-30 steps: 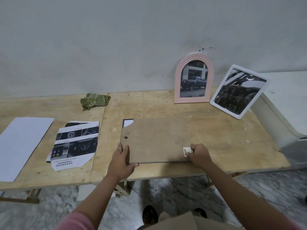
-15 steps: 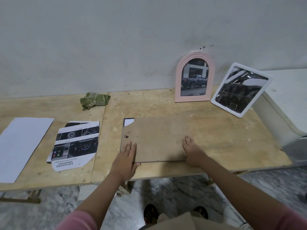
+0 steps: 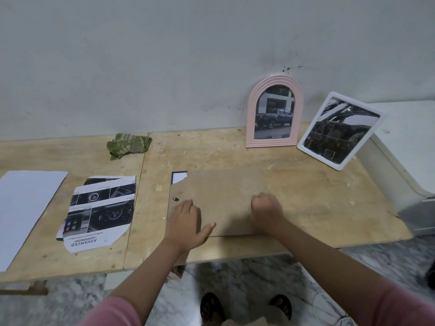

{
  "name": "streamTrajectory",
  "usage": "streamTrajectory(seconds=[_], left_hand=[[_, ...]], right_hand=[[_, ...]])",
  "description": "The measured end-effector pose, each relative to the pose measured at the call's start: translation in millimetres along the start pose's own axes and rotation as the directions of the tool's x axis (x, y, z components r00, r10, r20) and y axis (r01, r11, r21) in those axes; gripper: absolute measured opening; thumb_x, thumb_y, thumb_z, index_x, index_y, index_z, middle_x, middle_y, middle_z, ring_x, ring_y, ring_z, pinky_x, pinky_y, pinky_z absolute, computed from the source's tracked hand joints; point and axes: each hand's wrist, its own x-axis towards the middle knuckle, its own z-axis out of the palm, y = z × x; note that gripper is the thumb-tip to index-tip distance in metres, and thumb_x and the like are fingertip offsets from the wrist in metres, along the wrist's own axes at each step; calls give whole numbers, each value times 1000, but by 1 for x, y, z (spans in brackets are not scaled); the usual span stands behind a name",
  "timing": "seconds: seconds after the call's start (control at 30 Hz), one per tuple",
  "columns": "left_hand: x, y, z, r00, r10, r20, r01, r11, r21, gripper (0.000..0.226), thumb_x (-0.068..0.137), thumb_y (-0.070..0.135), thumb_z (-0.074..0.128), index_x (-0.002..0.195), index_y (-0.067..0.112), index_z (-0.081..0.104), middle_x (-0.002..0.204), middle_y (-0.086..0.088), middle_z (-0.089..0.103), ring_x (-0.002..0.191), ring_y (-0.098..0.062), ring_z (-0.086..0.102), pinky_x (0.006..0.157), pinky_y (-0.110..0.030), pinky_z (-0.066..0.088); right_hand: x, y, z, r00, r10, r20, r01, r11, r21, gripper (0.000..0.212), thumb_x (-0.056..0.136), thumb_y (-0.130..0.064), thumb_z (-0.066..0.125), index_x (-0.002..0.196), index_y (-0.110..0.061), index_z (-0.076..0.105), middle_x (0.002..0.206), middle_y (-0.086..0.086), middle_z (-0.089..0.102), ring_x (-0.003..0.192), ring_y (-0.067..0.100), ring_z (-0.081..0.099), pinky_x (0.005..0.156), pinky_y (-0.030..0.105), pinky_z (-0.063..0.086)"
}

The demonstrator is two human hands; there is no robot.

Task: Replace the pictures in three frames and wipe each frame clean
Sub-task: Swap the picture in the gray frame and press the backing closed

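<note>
A picture frame lies face down on the wooden table (image 3: pixel 317 201), its brown backing board (image 3: pixel 223 189) uppermost, with a white paper corner (image 3: pixel 179 177) showing at the broken top-left corner. My left hand (image 3: pixel 186 222) rests flat on the board's near-left part, fingers spread. My right hand (image 3: pixel 267 211) presses on the board's right side as a closed fist, holding nothing. A pink arched frame (image 3: pixel 274 114) with a truck photo leans on the wall. A white rectangular frame (image 3: pixel 339 130) with a dark car photo leans to its right.
A crumpled green cloth (image 3: pixel 128 145) lies at the back, left of the frames. Cut printed car pictures (image 3: pixel 101 210) and a white sheet (image 3: pixel 23 208) lie on the left table. A white appliance (image 3: pixel 409 149) stands at the right edge. My feet show below.
Both hands moved from gripping the board's near edge onto its top. The left hand slid up flat; the right hand went from flat to a fist.
</note>
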Motion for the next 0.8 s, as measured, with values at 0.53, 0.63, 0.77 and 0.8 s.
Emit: streamTrajectory(seconds=[0.53, 0.63, 0.77, 0.8], left_hand=[[76, 9, 42, 994, -73, 85, 78, 995, -67, 86, 83, 68, 15, 152, 18, 11, 160, -9, 2, 148, -27, 2, 117, -46, 12], [76, 7, 44, 995, -67, 72, 72, 995, -75, 84, 84, 68, 20, 151, 17, 19, 159, -10, 8, 147, -28, 9, 115, -47, 19], [75, 8, 44, 995, -75, 71, 79, 995, -67, 84, 84, 68, 21, 150, 17, 21, 159, -11, 11, 147, -29, 12, 114, -46, 23], [76, 9, 43, 994, -77, 74, 82, 994, -66, 84, 84, 68, 20, 150, 17, 21, 159, -11, 11, 147, -29, 12, 114, -46, 24]], right_hand=[[60, 5, 37, 994, 100, -37, -91, 979, 185, 64, 85, -39, 32, 135, -3, 46, 143, 24, 41, 133, 37, 39, 110, 41, 24], [61, 5, 42, 992, 99, -79, -83, 977, 195, 61, 84, -39, 37, 133, -4, 48, 141, 22, 44, 133, 34, 40, 111, 40, 22], [60, 3, 42, 991, 103, -89, -85, 978, 191, 62, 84, -39, 35, 133, -4, 50, 139, 20, 47, 133, 32, 41, 111, 43, 26], [60, 3, 42, 990, 104, -93, -85, 978, 189, 62, 84, -39, 35, 133, -4, 49, 140, 20, 47, 134, 32, 40, 111, 43, 25]])
